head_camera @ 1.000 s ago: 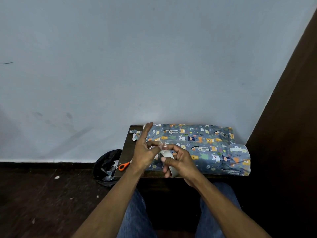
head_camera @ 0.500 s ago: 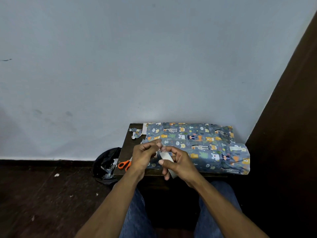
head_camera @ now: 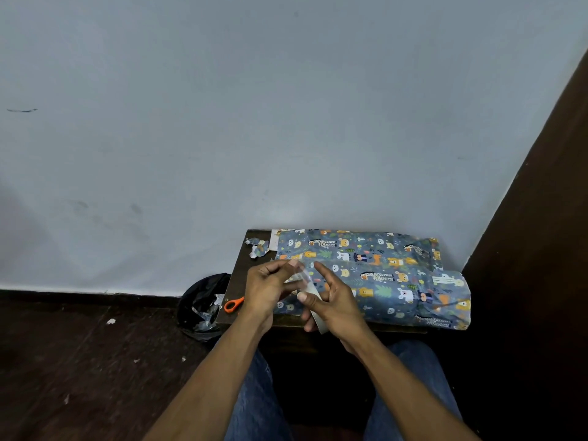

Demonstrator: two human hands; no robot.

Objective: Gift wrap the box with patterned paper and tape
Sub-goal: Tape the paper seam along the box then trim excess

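Clear tape strip (head_camera: 302, 275) pinched by left hand (head_camera: 265, 289), drawn off pale tape roll (head_camera: 313, 308) gripped by right hand (head_camera: 335, 302). Next, likely: tear it, stick it on the blue animal-print wrapped box (head_camera: 381, 265).

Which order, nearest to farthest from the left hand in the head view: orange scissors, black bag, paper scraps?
From the left hand:
1. Orange scissors, just left, on the table edge.
2. Paper scraps, at the table's far left corner.
3. Black bag, on the floor, left.
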